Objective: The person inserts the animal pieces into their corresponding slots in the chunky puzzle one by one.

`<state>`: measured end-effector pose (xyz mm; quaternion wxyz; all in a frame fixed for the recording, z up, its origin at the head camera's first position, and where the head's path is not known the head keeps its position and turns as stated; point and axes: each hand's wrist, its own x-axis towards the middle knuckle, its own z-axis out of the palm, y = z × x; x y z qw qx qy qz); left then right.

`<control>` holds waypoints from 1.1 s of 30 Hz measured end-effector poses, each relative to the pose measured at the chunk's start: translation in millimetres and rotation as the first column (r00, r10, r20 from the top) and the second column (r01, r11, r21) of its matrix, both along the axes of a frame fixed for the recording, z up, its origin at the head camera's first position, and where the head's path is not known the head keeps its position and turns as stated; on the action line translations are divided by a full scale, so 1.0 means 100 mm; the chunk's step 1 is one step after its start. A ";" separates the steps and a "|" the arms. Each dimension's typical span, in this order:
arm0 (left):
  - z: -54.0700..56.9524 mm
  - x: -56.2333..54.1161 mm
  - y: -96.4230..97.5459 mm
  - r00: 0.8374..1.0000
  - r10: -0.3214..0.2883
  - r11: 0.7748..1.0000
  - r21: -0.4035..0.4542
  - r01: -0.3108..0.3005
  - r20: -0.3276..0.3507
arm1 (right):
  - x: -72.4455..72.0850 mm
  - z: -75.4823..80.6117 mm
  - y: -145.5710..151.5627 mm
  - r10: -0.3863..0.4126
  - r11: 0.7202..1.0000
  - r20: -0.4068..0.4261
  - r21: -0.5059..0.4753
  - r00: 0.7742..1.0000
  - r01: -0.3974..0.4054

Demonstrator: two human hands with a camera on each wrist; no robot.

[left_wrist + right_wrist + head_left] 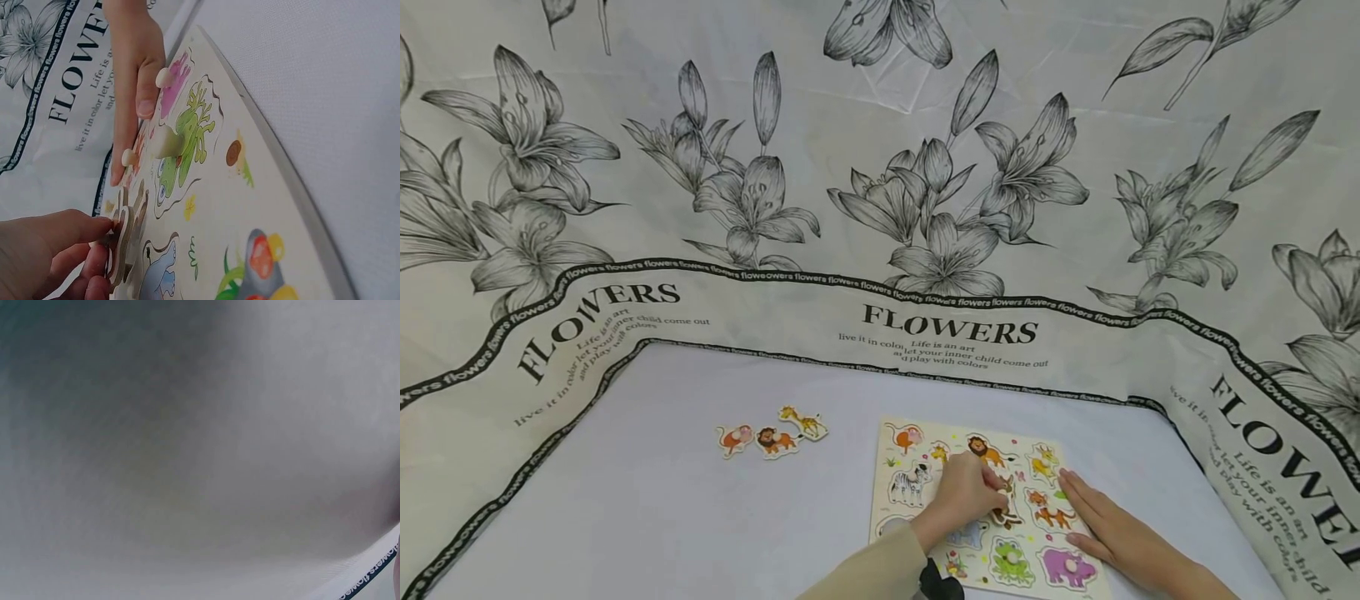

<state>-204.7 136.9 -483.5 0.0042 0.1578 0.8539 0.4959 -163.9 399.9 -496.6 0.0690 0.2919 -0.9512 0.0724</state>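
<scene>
Puzzle piece [124, 234] tilted on edge over middle of board [219, 200], pinched between thumb and fingers of left hand [964, 496]. Right hand [1120, 533] rests at board's right edge, fingers extended, grasping nothing. Loose monkey piece [734, 439], lion piece [777, 442], giraffe piece [808, 425] lie left of board. Step in hand seems seating or lifting; cannot tell which. If seating, next move calls for turning outline square, then pressing flat.

A plain beige sleeve [868, 571] reaches the wrist of the bare left hand [964, 493]. A black piece [942, 582] with a rounded outline shows at the sleeve's right edge. The right hand [1112, 527] is bare.
</scene>
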 end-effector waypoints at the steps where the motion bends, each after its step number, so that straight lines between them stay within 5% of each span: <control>1: 0.00 0.00 0.01 1.000 0.005 1.000 -0.006 -0.005 0.007 | 0.00 0.00 0.00 -0.005 1.000 0.005 0.001 1.000 0.005; 33: 0.02 0.04 0.07 0.999 -0.001 0.999 -0.046 -0.001 -0.033 | 0.02 0.00 -0.01 -0.023 1.000 0.027 -0.008 0.999 0.023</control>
